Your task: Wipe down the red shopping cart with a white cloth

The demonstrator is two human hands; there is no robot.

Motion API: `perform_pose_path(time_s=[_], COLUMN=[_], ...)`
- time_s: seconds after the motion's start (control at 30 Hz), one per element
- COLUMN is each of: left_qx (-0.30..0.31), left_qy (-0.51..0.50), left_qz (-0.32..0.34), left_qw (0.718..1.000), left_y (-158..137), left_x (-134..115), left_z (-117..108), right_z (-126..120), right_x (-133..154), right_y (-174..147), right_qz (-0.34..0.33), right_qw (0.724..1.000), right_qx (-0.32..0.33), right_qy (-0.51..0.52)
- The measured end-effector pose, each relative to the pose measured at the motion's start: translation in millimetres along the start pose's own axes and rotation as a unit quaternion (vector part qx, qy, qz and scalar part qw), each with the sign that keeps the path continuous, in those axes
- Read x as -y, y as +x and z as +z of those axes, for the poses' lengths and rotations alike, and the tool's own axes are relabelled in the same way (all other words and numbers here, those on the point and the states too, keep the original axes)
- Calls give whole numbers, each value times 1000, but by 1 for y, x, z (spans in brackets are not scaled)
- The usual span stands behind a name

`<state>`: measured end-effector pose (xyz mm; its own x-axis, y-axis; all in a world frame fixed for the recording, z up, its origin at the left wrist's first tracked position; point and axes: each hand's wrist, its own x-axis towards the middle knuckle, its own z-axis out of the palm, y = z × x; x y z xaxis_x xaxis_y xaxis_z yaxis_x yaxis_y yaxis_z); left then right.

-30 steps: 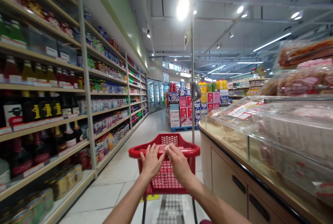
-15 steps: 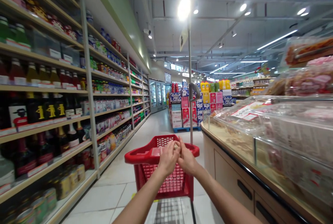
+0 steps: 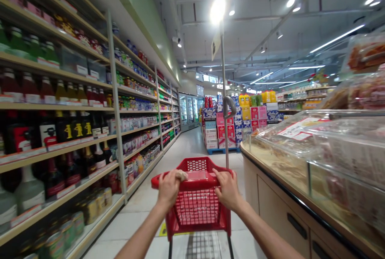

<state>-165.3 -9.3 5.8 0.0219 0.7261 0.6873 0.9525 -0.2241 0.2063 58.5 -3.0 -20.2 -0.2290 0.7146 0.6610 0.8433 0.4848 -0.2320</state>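
Note:
Ahead of me stands a red plastic shopping cart (image 3: pixel 200 207) with a mesh basket, its handle (image 3: pixel 197 183) facing me. My left hand (image 3: pixel 169 189) is closed over the left part of the handle. A small whitish, crumpled thing (image 3: pixel 181 175) shows at its fingers; I cannot make out its kind. Toward the right end, my right hand (image 3: pixel 228 187) grips the same handle, fingers over the top and thumb on the near side. A flat pinkish panel (image 3: pixel 197 176) shows on the handle between my hands. What lies in the basket is mostly hidden.
Shelves (image 3: pixel 60 106) of bottles and cans line the left side. On the right runs a wooden counter (image 3: pixel 270 195) with clear covers (image 3: pixel 339 138) over packaged food. A metal pole (image 3: pixel 224 138) rises in front of stacked cartons (image 3: pixel 222 130). Glass-door coolers (image 3: pixel 188 108) stand far back.
My hands were together above the cart; now they are apart on its handle, left hand to the left, right hand to the right. The view has shifted slightly left.

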Motion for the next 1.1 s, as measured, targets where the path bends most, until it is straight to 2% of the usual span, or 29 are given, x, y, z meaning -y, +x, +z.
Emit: perform_pose_path(time_s=[0.1, 0.13, 0.2, 0.3, 0.37, 0.43, 0.53, 0.6, 0.67, 0.77, 0.83, 0.9, 1.0, 1.03, 1.1], left_qx=[23, 33, 52, 61, 50, 41, 31, 30, 30, 17, 11, 23, 45, 47, 43], left_qy=[-40, -44, -39, -19, -22, -50, -100, -112, -95, -25, 3, -8, -46, -54, -53], left_qz=[113, 141, 160, 84, 27, 21, 56, 74, 64, -36, -77, -28, 104, 135, 148], left_qw=[993, 988, 985, 994, 998, 998, 993, 990, 993, 999, 997, 999, 993, 988, 987], left_y=[-2, -2, -2, -3, -4, -5, -5, -2, 1, 3, 2, -1, -6, -7, -9], left_x=[-43, -51, -45, -3, 13, 1, -44, -58, -45, -5, 2, -17, -57, -61, -48], left_z=[16, 19, 17, 1, -7, -5, 8, 14, 12, 1, -1, 6, 19, 20, 16], right_z=[3, 3, 4, 4, 5, 7, 8, 7, 6, 5, 7, 8, 10, 10, 9], right_x=[1, -1, -6, -8, -4, 1, 0, -7, -13, -13, -8, -3, -3, -5, -9], right_y=[-2, -3, -4, -5, -7, -8, -11, -13, -13, -14, -14, -13, -12, -13, -14], right_qz=[-15, -25, -38, -34, -24, -22, -33, -42, -48, -42, -33, -33, -45, -49, -52], right_qw=[1000, 1000, 999, 999, 1000, 999, 998, 998, 998, 998, 997, 997, 997, 997, 996], right_qx=[-4, -2, 1, -6, -19, -32, -49, -48, -45, -53, -66, -71, -68, -67, -68], right_qy=[-6, -5, -2, 3, 4, 2, -4, -11, -16, -13, -10, -9, -7, -6, -3])
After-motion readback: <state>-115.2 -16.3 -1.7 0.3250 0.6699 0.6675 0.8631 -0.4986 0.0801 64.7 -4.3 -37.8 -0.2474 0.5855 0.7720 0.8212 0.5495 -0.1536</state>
